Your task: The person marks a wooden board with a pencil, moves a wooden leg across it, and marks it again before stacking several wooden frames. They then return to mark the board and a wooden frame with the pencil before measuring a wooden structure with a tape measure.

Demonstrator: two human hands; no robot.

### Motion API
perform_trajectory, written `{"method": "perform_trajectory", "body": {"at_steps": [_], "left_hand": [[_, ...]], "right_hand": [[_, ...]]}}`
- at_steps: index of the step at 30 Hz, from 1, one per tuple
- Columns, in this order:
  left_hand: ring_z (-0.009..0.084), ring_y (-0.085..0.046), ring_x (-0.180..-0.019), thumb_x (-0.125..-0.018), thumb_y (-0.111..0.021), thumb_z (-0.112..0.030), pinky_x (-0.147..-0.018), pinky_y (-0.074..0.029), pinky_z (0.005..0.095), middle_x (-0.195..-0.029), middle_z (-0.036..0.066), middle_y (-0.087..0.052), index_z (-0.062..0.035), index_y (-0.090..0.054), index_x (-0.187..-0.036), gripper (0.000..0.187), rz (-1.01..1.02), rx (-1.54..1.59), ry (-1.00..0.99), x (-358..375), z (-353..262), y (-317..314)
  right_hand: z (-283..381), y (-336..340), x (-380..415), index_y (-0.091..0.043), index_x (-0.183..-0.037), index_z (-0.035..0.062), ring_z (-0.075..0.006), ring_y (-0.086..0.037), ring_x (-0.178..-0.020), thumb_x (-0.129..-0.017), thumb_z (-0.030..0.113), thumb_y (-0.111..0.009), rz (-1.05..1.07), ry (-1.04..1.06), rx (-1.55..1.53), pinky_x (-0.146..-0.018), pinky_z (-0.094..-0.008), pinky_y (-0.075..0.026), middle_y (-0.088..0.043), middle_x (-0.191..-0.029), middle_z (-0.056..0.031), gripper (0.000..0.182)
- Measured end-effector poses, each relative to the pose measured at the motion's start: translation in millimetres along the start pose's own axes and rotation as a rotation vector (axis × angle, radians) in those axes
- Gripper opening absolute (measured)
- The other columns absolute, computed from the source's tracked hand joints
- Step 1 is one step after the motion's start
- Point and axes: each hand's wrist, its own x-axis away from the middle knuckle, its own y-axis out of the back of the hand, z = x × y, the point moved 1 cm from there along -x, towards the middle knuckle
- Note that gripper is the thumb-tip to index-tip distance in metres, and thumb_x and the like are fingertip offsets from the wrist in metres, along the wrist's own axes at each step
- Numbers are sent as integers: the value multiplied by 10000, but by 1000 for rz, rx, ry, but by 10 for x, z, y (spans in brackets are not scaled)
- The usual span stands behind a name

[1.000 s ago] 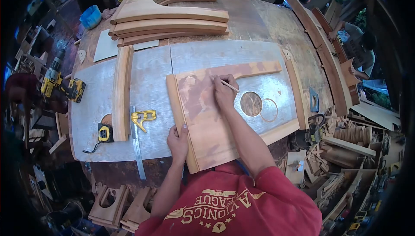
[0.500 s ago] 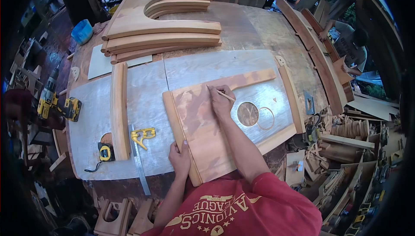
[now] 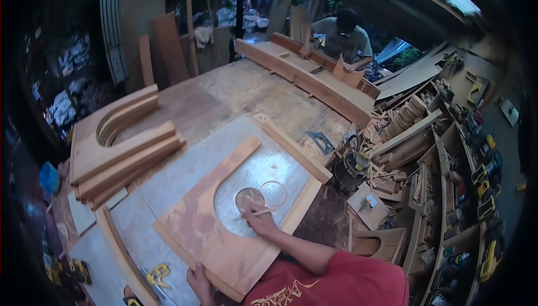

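Observation:
A U-shaped wooden panel (image 3: 193, 213) lies on the grey sheet (image 3: 168, 185) of the workbench, one arm pointing away. My left hand (image 3: 200, 282) grips the panel's near left edge strip, its fingers partly hidden. In my right hand (image 3: 260, 223) is a pencil (image 3: 262, 212), held in a pinch over the panel's curved cutout, beside a round hole (image 3: 249, 198) in the sheet. A thin ring (image 3: 285, 194) lies right of that hole. Left of the panel are a wooden strip (image 3: 120, 253) and a yellow combination square (image 3: 157, 274).
Similar U-shaped panels (image 3: 84, 149) are stacked at the left. A co-worker (image 3: 344, 40) handles wood behind a long beam (image 3: 314, 79) across the bench. A router-like power tool (image 3: 352, 166) stands at the right edge, near shelves of tools (image 3: 448, 194). A drill (image 3: 78, 269) sits far left.
My view has swung to the right and up. My right hand has moved with the pencil from the panel's upper face to its curved cutout. The left hand stays at the panel's edge.

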Motion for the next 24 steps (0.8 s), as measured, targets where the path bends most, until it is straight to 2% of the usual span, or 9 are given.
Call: {"method": "perform_trajectory", "body": {"at_steps": [2,3,6,10,15,17,18,20,24], "left_hand": [[272,-631,-842,-983,-638,-408,-699,-517,396,-955,174,-675,41,-694,-1077,463,54,-227,46,58,-282,115],[199,-585,-686,-968,-673,-439,-569,-470,327,-817,101,-650,98,-661,-1088,550,79,-177,74,-59,-184,167],[216,-610,-711,-975,-662,-442,-572,-486,345,-894,129,-680,108,-639,-1160,581,118,-183,141,6,-426,70],[240,-648,-803,-967,-669,-459,-641,-512,336,-1014,193,-707,133,-600,-1247,659,82,-196,18,209,-684,-74],[188,-539,-732,-949,-703,-403,-621,-456,330,-837,69,-605,80,-666,-1063,497,22,-380,-41,538,-1125,-28],[177,-502,-711,-944,-706,-392,-607,-436,330,-802,36,-561,61,-674,-1020,460,-25,-354,-165,888,-1442,-205],[192,-557,-765,-936,-710,-366,-659,-475,336,-871,71,-613,63,-670,-1057,447,-48,-302,-210,1075,-1612,-336],[238,-616,-982,-921,-711,-344,-834,-517,361,-1052,133,-664,39,-654,-1141,445,-95,-84,-40,1548,-1929,-611],[195,-589,-903,-906,-726,-352,-749,-484,346,-987,105,-646,24,-640,-1136,449,-249,-293,-154,2774,-2669,-1436]], "right_hand": [[-222,482,74,-631,-744,69,-64,-490,-561,-1003,343,-653,-97,139,-95,-498,-272,-387,-533,-622,19,377],[-170,742,133,-634,-739,68,-64,-494,-557,-1006,340,-646,-152,140,-56,-493,-267,-386,-542,-626,13,381],[-237,1465,281,-642,-776,37,-84,-511,-624,-1027,321,-595,-314,-3,38,-553,-287,-414,-557,-651,13,382],[-228,2198,394,-643,-750,51,-79,-525,-579,-1031,333,-592,-395,148,6,-521,-272,-414,-578,-635,-4,401],[-228,3049,258,-636,-717,53,-75,-539,-553,-1033,381,-589,-422,200,-75,-498,-262,-413,-602,-635,-21,458],[-224,3458,123,-631,-705,50,-82,-551,-559,-1033,425,-577,-387,228,-64,-505,-267,-423,-606,-632,-23,501],[-290,3666,18,-629,-701,49,-84,-554,-558,-1031,429,-578,-361,239,-55,-508,-268,-425,-605,-629,-23,506],[-476,4031,-182,-625,-693,46,-88,-558,-557,-1027,436,-581,-301,250,-41,-513,-271,-428,-603,-624,-24,515],[-642,4628,-385,-616,-675,48,-91,-559,-544,-1021,440,-585,-229,264,-45,-512,-273,-424,-583,-601,-21,524]]}}
